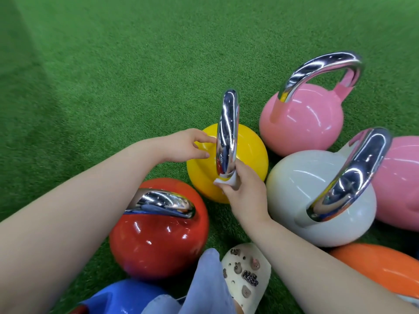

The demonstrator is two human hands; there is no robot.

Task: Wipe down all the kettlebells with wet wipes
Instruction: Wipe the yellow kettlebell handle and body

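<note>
Kettlebells: seven; right hand [246,196] pinches wipe [223,181], left hand [183,145] loosely spread.

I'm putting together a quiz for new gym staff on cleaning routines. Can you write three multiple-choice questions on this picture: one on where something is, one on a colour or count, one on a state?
1. Where is the wet wipe?
A. Flat on the grass
B. At the base of the yellow kettlebell's handle
C. On the red kettlebell

2. How many pink kettlebells are in view?
A. One
B. Two
C. Four

3. What is the right hand doing?
A. Pinching the wipe
B. Hanging idle
C. Lifting the white kettlebell

Answers:
1. B: the wipe sits where the chrome handle meets the yellow kettlebell.
2. B: one pink kettlebell stands at the back, another pink kettlebell lies at the right edge.
3. A: its fingers curl around the wipe, while the left hand touches the yellow ball beside the handle.
</note>
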